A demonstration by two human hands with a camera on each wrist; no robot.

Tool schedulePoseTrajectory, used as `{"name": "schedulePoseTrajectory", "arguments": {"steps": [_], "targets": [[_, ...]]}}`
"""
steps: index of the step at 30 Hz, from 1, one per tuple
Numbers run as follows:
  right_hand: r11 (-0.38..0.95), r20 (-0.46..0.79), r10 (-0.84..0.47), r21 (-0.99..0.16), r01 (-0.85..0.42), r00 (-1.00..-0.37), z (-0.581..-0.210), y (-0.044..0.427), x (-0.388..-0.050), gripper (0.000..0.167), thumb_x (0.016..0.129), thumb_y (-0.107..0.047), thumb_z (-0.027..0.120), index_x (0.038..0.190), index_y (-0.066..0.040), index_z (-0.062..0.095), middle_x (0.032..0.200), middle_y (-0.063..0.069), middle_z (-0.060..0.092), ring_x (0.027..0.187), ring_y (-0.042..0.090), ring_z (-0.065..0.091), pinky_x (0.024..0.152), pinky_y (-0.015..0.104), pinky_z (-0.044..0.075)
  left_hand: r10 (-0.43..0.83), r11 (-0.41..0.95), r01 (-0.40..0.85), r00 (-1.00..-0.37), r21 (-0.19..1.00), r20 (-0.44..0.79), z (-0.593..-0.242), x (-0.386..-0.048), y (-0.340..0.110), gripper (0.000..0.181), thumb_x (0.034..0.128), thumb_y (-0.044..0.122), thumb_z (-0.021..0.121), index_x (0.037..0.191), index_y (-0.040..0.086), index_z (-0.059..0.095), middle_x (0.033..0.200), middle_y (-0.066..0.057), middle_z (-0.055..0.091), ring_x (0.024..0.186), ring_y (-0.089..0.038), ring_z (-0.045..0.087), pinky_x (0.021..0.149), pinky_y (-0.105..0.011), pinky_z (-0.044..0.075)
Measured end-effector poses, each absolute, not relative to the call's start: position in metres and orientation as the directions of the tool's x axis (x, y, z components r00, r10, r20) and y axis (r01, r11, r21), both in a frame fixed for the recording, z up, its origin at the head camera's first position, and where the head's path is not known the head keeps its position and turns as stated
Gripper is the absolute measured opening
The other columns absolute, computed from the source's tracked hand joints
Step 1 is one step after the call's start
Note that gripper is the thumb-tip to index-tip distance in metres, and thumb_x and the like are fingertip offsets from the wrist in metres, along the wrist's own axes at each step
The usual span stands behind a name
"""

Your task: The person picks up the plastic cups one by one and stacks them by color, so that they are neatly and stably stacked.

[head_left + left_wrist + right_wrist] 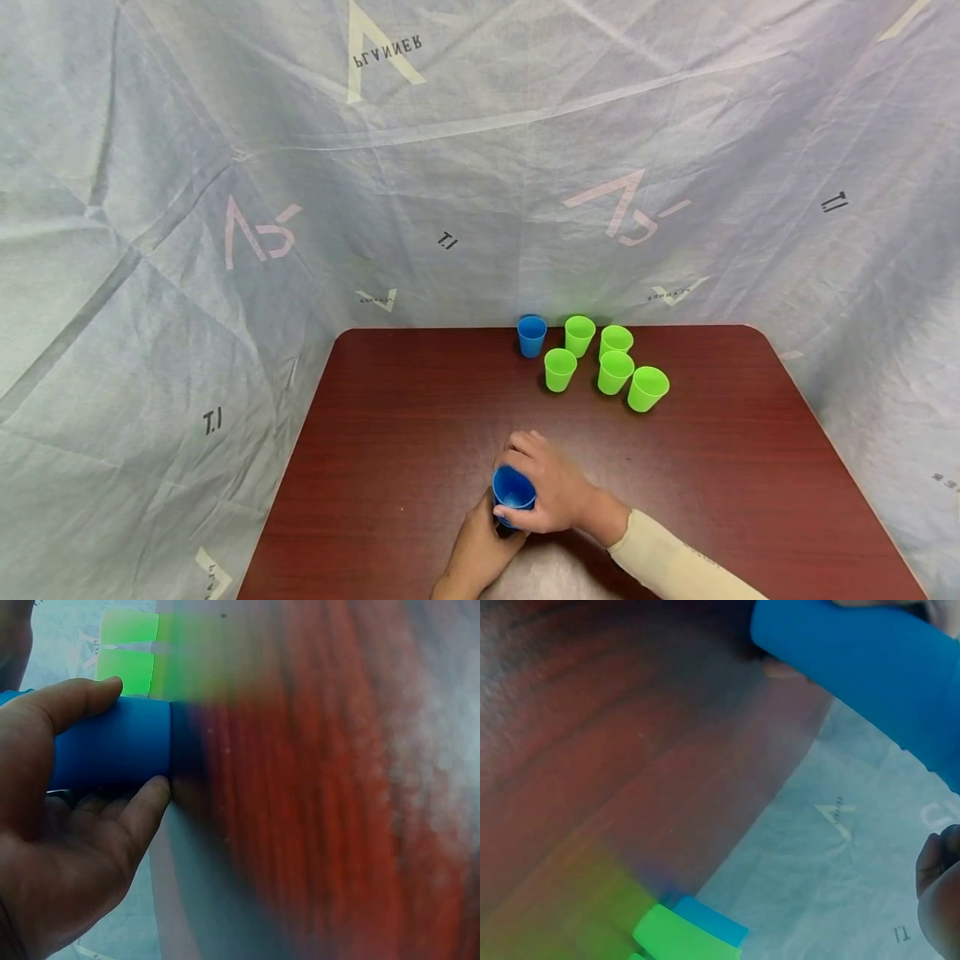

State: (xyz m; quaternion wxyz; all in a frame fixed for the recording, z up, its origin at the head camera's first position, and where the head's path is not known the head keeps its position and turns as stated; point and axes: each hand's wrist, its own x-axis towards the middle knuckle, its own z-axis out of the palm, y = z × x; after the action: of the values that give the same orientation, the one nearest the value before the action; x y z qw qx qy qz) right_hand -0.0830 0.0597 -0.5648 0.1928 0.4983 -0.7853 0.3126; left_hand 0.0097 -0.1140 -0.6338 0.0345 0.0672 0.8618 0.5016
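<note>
In the head view a blue cup (513, 483) stands mouth up near the front of the table. My left hand (482, 546) grips its lower part; the left wrist view shows the thumb on one side of the blue wall (112, 746) and fingertips on the other. Around the upper part, my right hand (555, 487) holds the cup, thumb across the near side and fingers towards the far side. Stepped edges near the mouth of the blue cup (855, 667) in the right wrist view suggest nested cups, but the inside is hidden there.
Towards the back edge of the dark red table (390, 433) stand another blue cup (532, 337) and several green cups, among them a front-right green cup (647, 390) and a left green cup (559, 371). Grey printed cloth (480, 192) hangs behind the table and at its sides.
</note>
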Motion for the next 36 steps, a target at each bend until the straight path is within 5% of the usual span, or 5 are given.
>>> {"name": "schedulePoseTrajectory", "arguments": {"steps": [24,29,36], "targets": [[0.318,0.545,-0.699,-0.342,-0.884,-0.462,-0.587,0.061,-0.072,0.050,0.085,-0.060,0.075,0.114,-0.021,0.063,0.121,-0.004,0.057,0.104,0.009,0.052,0.086,0.027,0.044,0.168,0.557,0.188,-0.979,0.809,0.112,-0.634,0.011,-0.112,0.074,0.0944,0.033,0.078,0.158,0.015,0.043,0.138,-0.006,0.071,0.120,-0.017,0.070,0.100,-0.036,0.058],[0.307,0.546,-0.703,-0.345,-0.887,-0.455,-0.588,0.062,-0.072,0.045,0.090,-0.056,0.070,0.115,-0.019,0.063,0.123,-0.002,0.057,0.105,0.011,0.052,0.087,0.029,0.046,0.180,0.519,0.145,-0.982,0.842,0.057,-0.629,0.014,-0.109,0.084,0.0968,0.038,0.076,0.164,0.014,0.032,0.152,-0.008,0.060,0.133,-0.021,0.062,0.109,-0.038,0.054],[0.289,0.556,-0.701,-0.353,-0.890,-0.448,-0.590,0.062,-0.072,0.042,0.093,-0.053,0.066,0.117,-0.019,0.063,0.124,-0.002,0.057,0.107,0.011,0.054,0.090,0.031,0.048,0.117,0.511,0.096,-0.992,0.854,0.041,-0.623,0.016,-0.105,0.084,0.0945,0.047,0.078,0.158,0.014,0.034,0.151,-0.008,0.058,0.132,-0.022,0.062,0.107,-0.039,0.054]]}}
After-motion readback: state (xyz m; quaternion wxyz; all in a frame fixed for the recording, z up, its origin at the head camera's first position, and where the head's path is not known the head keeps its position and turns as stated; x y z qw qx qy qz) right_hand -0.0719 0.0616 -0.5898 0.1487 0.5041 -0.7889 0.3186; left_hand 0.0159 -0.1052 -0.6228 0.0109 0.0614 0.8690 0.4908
